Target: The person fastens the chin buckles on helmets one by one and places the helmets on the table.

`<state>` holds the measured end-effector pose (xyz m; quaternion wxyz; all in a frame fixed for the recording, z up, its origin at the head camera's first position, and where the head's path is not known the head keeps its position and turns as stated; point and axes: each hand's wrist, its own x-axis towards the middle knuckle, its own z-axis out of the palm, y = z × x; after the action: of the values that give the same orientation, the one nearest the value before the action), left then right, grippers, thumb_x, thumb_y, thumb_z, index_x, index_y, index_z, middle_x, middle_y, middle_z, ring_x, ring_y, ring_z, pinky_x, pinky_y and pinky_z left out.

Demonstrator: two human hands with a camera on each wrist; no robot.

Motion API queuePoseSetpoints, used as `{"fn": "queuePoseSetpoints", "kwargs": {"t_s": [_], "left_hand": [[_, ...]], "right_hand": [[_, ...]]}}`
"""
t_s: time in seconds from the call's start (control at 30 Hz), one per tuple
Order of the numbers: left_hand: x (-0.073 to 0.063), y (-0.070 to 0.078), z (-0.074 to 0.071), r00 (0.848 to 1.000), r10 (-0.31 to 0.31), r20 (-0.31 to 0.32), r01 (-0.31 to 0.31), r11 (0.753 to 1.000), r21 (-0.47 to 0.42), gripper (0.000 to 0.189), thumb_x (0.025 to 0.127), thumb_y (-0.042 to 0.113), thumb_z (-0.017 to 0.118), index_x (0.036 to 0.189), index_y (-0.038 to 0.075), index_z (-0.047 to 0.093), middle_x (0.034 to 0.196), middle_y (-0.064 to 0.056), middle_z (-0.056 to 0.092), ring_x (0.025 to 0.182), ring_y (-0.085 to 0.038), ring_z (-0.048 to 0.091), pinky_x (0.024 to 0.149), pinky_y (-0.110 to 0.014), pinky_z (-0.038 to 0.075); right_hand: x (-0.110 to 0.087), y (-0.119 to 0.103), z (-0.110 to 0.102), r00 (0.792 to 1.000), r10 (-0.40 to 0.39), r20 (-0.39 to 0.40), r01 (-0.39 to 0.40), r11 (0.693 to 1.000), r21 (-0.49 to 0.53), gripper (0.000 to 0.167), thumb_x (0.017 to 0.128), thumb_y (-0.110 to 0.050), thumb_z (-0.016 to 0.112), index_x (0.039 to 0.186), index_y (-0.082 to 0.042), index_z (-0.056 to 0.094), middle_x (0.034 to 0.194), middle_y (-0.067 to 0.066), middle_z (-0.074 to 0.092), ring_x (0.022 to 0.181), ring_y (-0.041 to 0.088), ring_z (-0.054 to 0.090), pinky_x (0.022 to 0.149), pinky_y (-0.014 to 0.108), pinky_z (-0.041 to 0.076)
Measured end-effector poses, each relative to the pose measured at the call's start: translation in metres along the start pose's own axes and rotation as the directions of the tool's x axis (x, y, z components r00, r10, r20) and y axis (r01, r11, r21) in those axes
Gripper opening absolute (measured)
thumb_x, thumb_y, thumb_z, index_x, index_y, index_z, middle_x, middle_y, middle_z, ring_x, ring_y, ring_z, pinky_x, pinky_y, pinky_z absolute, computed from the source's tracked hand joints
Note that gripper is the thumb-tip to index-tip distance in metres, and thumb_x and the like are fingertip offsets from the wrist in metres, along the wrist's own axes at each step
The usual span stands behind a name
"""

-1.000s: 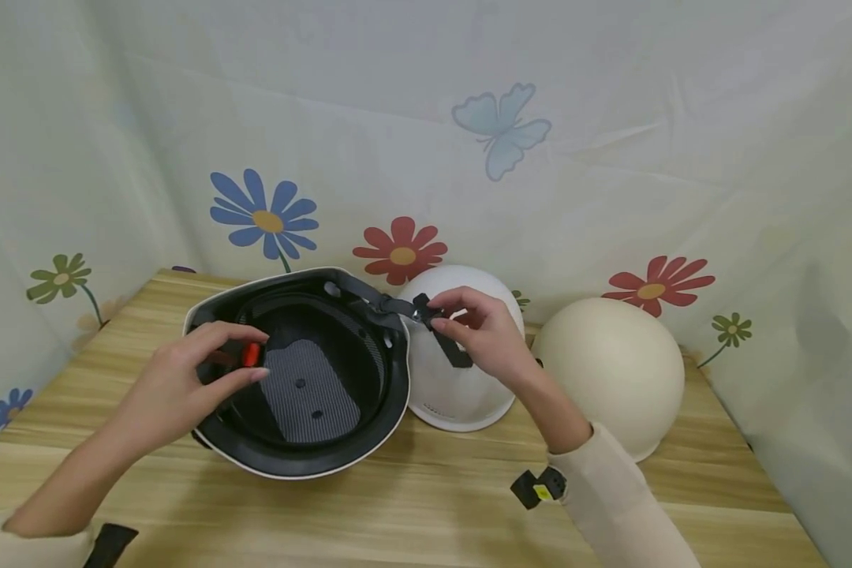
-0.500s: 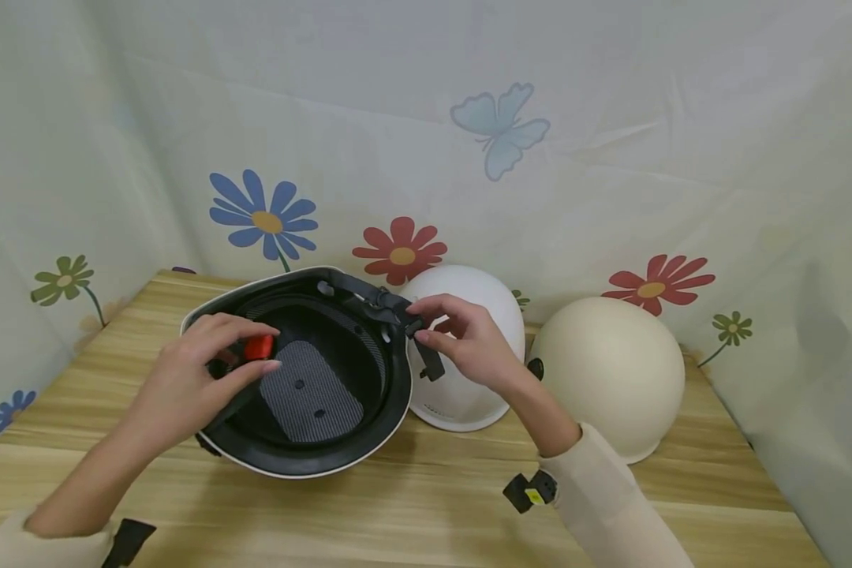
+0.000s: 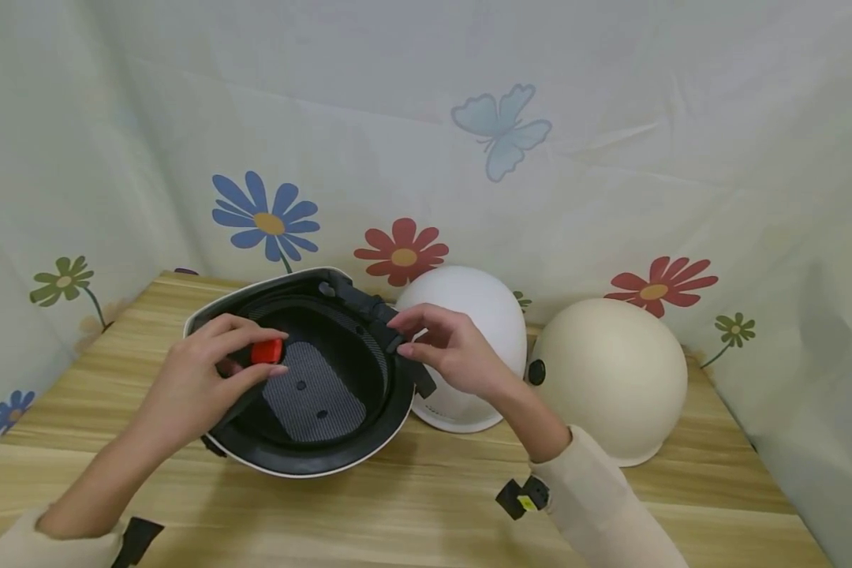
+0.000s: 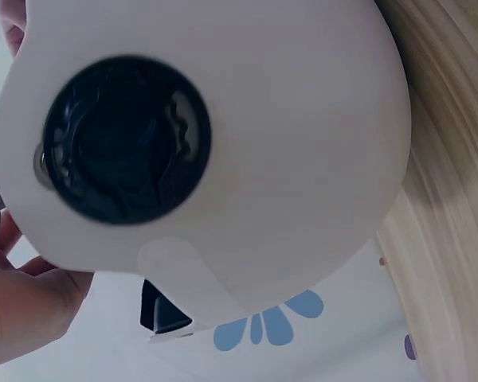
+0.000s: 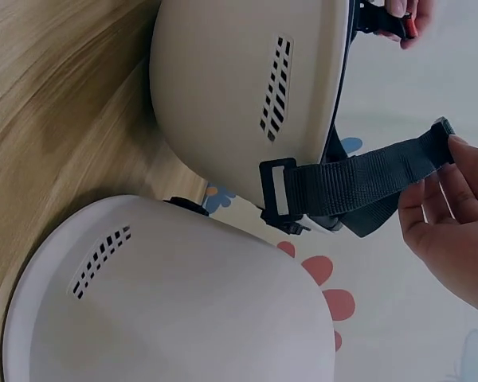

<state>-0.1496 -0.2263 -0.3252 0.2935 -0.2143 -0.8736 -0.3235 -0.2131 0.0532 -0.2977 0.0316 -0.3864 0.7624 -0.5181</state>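
An upturned helmet [image 3: 312, 398] with a black lining rests on the table at left centre. Over its left side, my left hand [image 3: 206, 375] pinches a red buckle [image 3: 267, 351] between thumb and fingers. Across the opening, my right hand [image 3: 450, 353] pinches the end of a black chin strap [image 5: 366, 179] near the right rim. That strap hangs in a fold with a loose tail, best seen in the right wrist view. Buckle and strap end are apart. In the left wrist view, the pale shell with a round black knob [image 4: 127, 139] hides much of the left hand's work.
A white helmet [image 3: 468, 292] sits dome up just behind the right hand. To its right stands a cream helmet [image 3: 614, 379], also dome up. The wooden table [image 3: 412, 513] meets a flower-print curtain [image 3: 369, 126] at the back.
The right hand has moved left with the strap end, in toward the helmet's opening. My left hand has shifted slightly right with the red buckle, so the gap between them is narrower.
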Motion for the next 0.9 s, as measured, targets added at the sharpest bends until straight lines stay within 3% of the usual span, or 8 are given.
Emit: {"fn": "queuePoseSetpoints", "kwargs": {"t_s": [0.23, 0.53, 0.9], "left_hand": [[0.000, 0.005, -0.002, 0.999, -0.024, 0.021, 0.024, 0.999, -0.020, 0.040, 0.062, 0.001, 0.081, 0.099, 0.006, 0.066, 0.091, -0.005, 0.061, 0.074, -0.017, 0.057, 0.055, -0.012, 0.047], [-0.002, 0.012, 0.002, 1.000, -0.004, 0.031, 0.004, 1.000, -0.019, 0.038, 0.064, -0.007, 0.078, 0.098, 0.006, 0.066, 0.094, -0.007, 0.061, 0.076, -0.019, 0.060, 0.057, -0.017, 0.050], [-0.004, 0.017, 0.011, 0.999, -0.002, 0.054, 0.003, 1.000, -0.003, 0.037, 0.066, -0.006, 0.077, 0.099, 0.005, 0.067, 0.095, -0.008, 0.060, 0.070, -0.017, 0.059, 0.056, -0.022, 0.050]], "right_hand": [[0.004, -0.003, 0.011, 1.000, -0.001, 0.031, 0.001, 1.000, -0.001, 0.025, 0.082, 0.007, 0.061, 0.107, 0.007, 0.060, 0.100, 0.016, 0.059, 0.086, 0.018, 0.054, 0.077, 0.032, 0.050], [0.011, -0.007, 0.027, 0.995, -0.039, 0.087, 0.040, 0.999, -0.009, 0.024, 0.084, 0.007, 0.059, 0.107, 0.005, 0.061, 0.101, 0.016, 0.060, 0.085, 0.014, 0.053, 0.075, 0.030, 0.051], [0.012, -0.006, 0.038, 0.989, 0.005, 0.145, -0.001, 1.000, -0.025, 0.024, 0.087, 0.003, 0.057, 0.110, 0.002, 0.062, 0.101, 0.011, 0.060, 0.080, 0.013, 0.051, 0.068, 0.024, 0.048]]}}
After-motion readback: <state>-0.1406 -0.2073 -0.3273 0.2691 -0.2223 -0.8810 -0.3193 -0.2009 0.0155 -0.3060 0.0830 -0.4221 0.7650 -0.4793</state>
